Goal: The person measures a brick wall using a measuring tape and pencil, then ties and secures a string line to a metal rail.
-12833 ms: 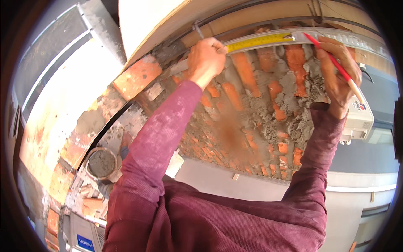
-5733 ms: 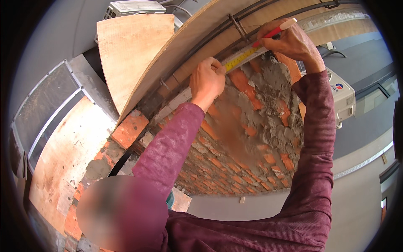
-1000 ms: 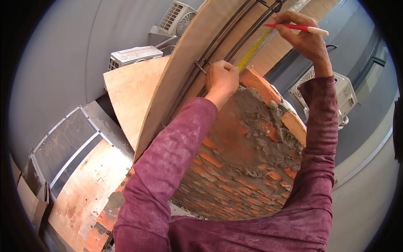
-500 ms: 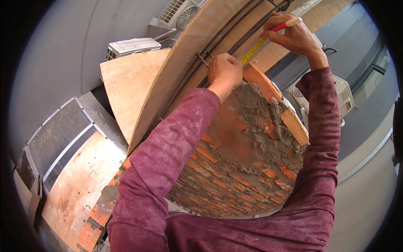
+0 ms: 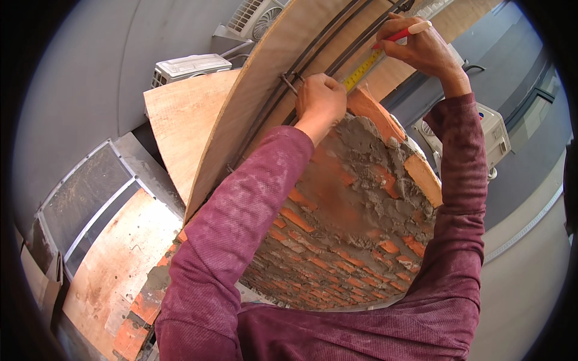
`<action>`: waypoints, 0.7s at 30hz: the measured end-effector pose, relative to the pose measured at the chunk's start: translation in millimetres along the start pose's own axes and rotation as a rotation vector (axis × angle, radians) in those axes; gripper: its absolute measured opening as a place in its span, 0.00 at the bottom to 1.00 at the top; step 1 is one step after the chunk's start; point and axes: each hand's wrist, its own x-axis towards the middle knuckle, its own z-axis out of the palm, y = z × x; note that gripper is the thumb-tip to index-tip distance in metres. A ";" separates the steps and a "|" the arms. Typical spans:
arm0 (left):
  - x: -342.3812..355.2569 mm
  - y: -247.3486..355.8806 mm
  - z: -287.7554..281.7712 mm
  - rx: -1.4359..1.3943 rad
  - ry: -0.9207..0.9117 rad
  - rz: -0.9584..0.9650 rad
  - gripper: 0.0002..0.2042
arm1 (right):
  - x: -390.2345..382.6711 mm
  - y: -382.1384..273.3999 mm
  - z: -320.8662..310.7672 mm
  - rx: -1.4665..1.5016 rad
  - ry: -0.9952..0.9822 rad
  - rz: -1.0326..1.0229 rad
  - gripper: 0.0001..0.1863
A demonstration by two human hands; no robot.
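Note:
A yellow tape measure blade (image 5: 362, 69) stretches between my two hands along the plywood board (image 5: 259, 78). My left hand (image 5: 322, 99) is closed on the blade's lower end, its fingertips pinched together. Higher up and to the right, my right hand (image 5: 419, 49) grips a red pen (image 5: 402, 36) with a pale end, its tip against the tape's upper end. Steel rebars (image 5: 328, 27) run along the board beside both hands. Below them lies a brick wall (image 5: 337, 240) smeared with wet grey mortar, with an orange brick (image 5: 374, 111) at its top edge.
Air conditioner units (image 5: 191, 66) hang on the grey wall at left, and another unit (image 5: 490, 135) sits at right. A second plywood sheet (image 5: 186, 120) leans behind the board. Lower left are a framed mesh panel (image 5: 87, 192) and a stained plywood sheet (image 5: 114, 259).
Both hands stay almost in place, still holding the tape and pen. The view has shifted very slightly.

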 end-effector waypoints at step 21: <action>-68.2 -32.6 -33.1 0.058 -0.087 0.331 0.06 | -71.1 -17.8 -11.7 0.235 0.841 0.124 0.08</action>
